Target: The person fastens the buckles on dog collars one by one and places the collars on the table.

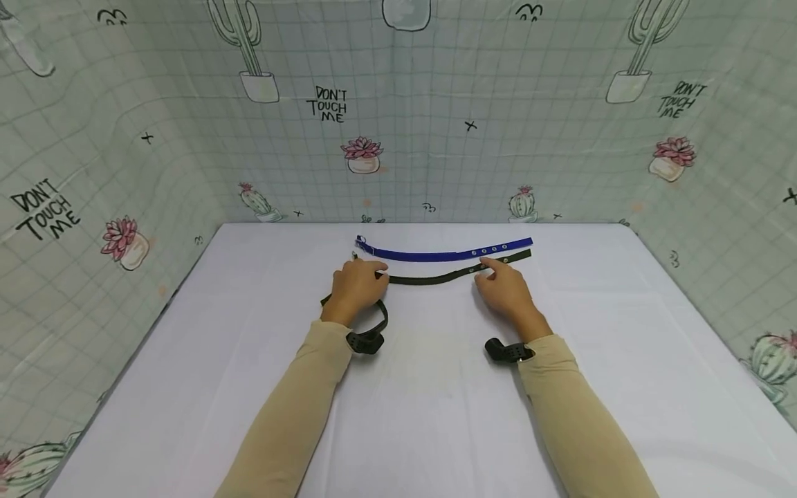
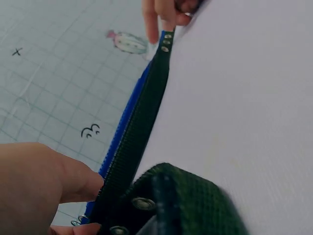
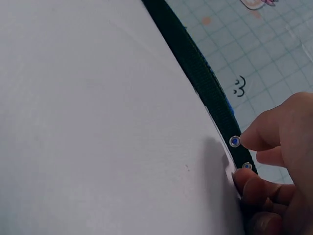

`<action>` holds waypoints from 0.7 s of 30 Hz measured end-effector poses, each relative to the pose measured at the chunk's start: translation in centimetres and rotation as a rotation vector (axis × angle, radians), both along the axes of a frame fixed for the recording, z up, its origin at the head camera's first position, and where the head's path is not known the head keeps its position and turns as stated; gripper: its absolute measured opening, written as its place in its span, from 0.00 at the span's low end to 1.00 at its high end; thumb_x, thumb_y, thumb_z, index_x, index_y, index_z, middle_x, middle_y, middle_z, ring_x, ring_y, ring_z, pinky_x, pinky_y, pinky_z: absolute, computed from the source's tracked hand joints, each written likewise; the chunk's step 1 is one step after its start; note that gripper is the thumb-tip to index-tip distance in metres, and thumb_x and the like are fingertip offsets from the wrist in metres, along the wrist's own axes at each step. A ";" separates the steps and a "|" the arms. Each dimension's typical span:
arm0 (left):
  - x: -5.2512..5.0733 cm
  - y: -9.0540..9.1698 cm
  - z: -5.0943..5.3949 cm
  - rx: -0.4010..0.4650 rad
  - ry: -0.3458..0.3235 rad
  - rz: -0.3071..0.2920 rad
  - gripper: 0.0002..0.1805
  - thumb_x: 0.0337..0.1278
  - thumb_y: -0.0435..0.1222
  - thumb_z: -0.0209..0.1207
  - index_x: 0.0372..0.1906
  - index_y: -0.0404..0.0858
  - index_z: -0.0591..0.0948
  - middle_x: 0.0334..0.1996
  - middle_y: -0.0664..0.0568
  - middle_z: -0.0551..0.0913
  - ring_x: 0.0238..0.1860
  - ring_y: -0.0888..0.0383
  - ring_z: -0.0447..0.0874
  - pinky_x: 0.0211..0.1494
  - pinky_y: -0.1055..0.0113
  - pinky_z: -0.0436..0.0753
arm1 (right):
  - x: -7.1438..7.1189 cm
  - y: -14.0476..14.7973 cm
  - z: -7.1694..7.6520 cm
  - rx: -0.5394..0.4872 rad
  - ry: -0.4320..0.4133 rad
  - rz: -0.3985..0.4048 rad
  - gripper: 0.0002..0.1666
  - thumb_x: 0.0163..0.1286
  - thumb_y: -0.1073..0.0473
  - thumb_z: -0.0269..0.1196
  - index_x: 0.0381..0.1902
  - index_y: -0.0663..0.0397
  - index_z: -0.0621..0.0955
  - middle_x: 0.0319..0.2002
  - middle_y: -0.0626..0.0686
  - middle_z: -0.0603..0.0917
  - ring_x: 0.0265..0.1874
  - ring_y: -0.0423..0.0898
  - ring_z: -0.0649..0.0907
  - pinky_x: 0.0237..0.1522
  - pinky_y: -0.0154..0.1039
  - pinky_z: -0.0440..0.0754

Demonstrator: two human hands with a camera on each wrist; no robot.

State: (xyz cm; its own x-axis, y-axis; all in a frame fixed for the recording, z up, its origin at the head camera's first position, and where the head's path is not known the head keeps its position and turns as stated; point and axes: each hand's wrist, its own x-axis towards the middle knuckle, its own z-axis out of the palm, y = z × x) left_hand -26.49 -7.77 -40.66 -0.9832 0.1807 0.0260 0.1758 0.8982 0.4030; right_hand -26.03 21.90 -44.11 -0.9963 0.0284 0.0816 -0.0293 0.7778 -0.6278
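Note:
A dark green webbing pet collar (image 1: 423, 281) with metal eyelets stretches sideways across the back of the table. My left hand (image 1: 356, 283) pinches it toward its left end. Near the eyelets, my right hand (image 1: 503, 287) has finger and thumb at its two edges, also seen in the right wrist view (image 3: 279, 161). Just behind lies a blue collar (image 1: 429, 256), with a buckle and ring at its left end and eyelets to the right. A second stretch of dark green webbing (image 2: 200, 200) with eyelets curls below my left hand; whether it is a separate collar is hidden.
White cloth covers the table (image 1: 423, 415). Its back edge lies close behind the blue collar. Patterned cloth walls (image 1: 429, 104) rise at the back and sides. A small black camera (image 1: 366, 342) sits at my left wrist, another black camera (image 1: 507, 351) at the right.

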 end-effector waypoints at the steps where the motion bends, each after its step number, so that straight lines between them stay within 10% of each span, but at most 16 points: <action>1: -0.1 0.0 -0.1 -0.003 -0.003 0.003 0.20 0.72 0.45 0.52 0.63 0.51 0.82 0.61 0.43 0.80 0.59 0.39 0.75 0.57 0.43 0.72 | -0.1 0.0 0.0 0.021 -0.005 -0.006 0.32 0.73 0.54 0.54 0.73 0.55 0.70 0.42 0.64 0.85 0.42 0.59 0.82 0.49 0.56 0.77; 9: -0.3 -0.1 -1.1 -0.030 0.044 0.003 0.18 0.72 0.46 0.52 0.55 0.48 0.86 0.51 0.47 0.85 0.52 0.42 0.80 0.53 0.45 0.74 | -0.3 -0.2 0.1 0.053 -0.016 -0.069 0.29 0.74 0.49 0.53 0.66 0.56 0.76 0.57 0.66 0.81 0.56 0.67 0.78 0.55 0.60 0.74; 21: 0.1 -0.2 -0.9 0.086 0.169 0.026 0.14 0.70 0.47 0.58 0.45 0.45 0.89 0.40 0.50 0.85 0.42 0.52 0.81 0.42 0.54 0.79 | 0.4 -0.7 -0.1 -0.039 0.078 -0.162 0.12 0.68 0.54 0.61 0.34 0.59 0.83 0.34 0.59 0.85 0.33 0.56 0.81 0.36 0.47 0.75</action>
